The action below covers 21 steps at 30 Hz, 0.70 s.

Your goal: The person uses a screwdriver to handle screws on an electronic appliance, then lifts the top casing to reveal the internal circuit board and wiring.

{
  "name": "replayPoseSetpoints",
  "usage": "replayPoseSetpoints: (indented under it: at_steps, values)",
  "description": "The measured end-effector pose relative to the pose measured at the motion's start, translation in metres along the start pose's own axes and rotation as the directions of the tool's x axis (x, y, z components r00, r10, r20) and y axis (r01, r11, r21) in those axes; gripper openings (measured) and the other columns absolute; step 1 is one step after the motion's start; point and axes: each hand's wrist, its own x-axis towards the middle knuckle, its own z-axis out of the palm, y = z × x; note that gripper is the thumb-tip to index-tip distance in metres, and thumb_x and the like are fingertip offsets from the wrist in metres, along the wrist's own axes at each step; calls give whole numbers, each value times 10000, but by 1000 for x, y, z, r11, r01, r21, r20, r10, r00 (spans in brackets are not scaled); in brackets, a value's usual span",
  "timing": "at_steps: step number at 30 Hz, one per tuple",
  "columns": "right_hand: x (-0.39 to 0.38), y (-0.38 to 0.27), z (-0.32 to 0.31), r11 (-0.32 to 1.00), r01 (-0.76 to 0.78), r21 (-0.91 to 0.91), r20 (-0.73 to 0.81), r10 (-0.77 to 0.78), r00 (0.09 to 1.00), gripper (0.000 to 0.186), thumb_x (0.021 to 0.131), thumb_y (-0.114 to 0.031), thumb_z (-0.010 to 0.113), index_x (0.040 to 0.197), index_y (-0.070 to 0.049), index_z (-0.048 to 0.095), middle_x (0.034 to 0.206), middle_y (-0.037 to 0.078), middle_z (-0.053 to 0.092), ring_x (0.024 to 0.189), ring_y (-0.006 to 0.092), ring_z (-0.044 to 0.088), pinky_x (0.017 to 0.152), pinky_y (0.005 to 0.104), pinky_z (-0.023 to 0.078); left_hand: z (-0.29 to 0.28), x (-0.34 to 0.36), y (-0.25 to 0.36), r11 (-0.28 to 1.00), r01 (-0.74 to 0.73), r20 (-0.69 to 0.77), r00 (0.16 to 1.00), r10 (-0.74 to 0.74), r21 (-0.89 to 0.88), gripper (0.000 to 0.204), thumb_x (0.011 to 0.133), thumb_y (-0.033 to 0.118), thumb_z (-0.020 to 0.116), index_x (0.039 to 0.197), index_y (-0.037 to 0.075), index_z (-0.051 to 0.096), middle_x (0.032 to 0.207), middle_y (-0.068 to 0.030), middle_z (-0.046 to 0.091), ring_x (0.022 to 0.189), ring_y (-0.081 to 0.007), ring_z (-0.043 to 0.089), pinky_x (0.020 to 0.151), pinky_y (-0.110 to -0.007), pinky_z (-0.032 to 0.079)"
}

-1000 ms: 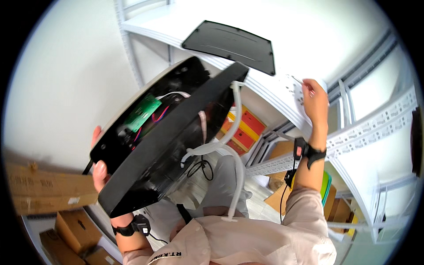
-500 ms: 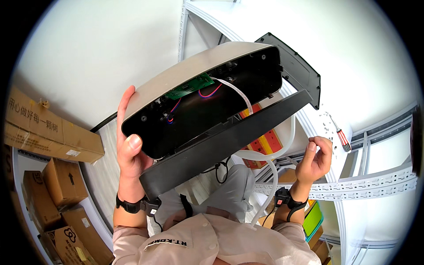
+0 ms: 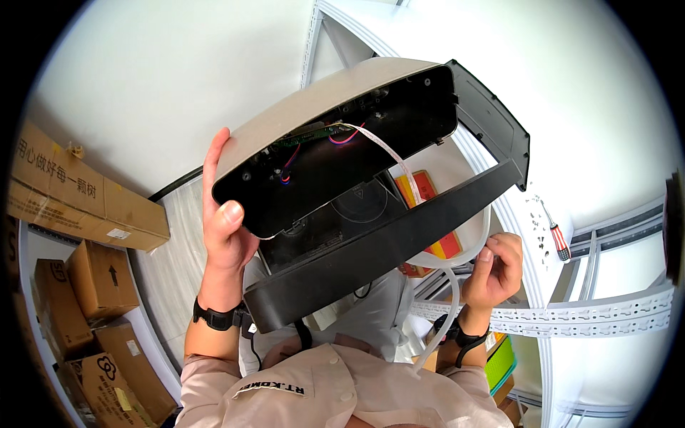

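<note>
My left hand [image 3: 227, 232] grips the left end of an opened device housing [image 3: 321, 100], thumb on its near rim and fingers behind. This grey-beige shell has a black inside with a green circuit board [image 3: 314, 135], red and blue wires and a white ribbon cable [image 3: 385, 146]. The cable runs down to the black lower half [image 3: 378, 246], tilted beneath the shell. A translucent hose [image 3: 454, 292] loops around its right end and hangs toward my lap. Beside the loop, my right hand [image 3: 494, 271] is closed, thumb against fingers; anything between them is too small to make out.
A black panel [image 3: 492, 118] lies on the white surface behind the housing. To its right are a red-and-black screwdriver [image 3: 559, 241] and several small screws [image 3: 536, 217]. Cardboard boxes [image 3: 103, 278] fill the left side. White perforated shelf rails [image 3: 592, 314] run along the right.
The shell and lower half have shifted slightly right and tipped, showing more of the lower half's inside. My right hand has moved down and left, closer to the hose.
</note>
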Motion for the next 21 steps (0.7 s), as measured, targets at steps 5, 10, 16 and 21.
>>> replayPoseSetpoints:
  at_steps: [5, 10, 16, 21]
  values:
    - [-9, 4, 0, 999, -45, 11, -34, 45, 998, 93, 891, 13, 641, 983, 24, 655, 913, 155, 656, 818, 262, 573, 769, 361, 464, -8, -1, -7, 996, -76, 11, 997, 75, 38, 1265, 652, 511, 888, 1634, 71, 223, 1519, -155, 446, 1417, -332, 478, 1198, -482, 406]
    - [-14, 6, 2, 998, -62, 12, -39, 63, 997, 84, 909, -6, 641, 986, 24, 656, 918, 148, 649, 824, 254, 569, 765, 359, 461, -6, -6, -7, 999, -19, 16, 1000, 20, -46, 1316, 629, 562, 906, 1638, 56, 231, 1532, -147, 474, 1414, -318, 487, 1220, -481, 377]
    - [-10, 4, 3, 999, -46, 3, -61, 46, 997, 118, 922, -25, 642, 1033, 14, 653, 971, 143, 634, 859, 238, 570, 765, 346, 461, 1, -8, -8, 993, 38, 9, 999, -37, -108, 1337, 587, 552, 929, 1627, 70, 240, 1522, -149, 463, 1426, -340, 473, 1216, -514, 383]
    - [-5, 2, 10, 999, 37, 31, -164, -31, 986, 342, 925, -81, 655, 1262, -21, 639, 1225, 185, 577, 971, 238, 573, 844, 359, 493, 2, -9, -8, 991, 55, -18, 998, -57, -122, 1363, 544, 571, 937, 1618, 77, 258, 1517, -144, 461, 1442, -343, 455, 1219, -518, 379]
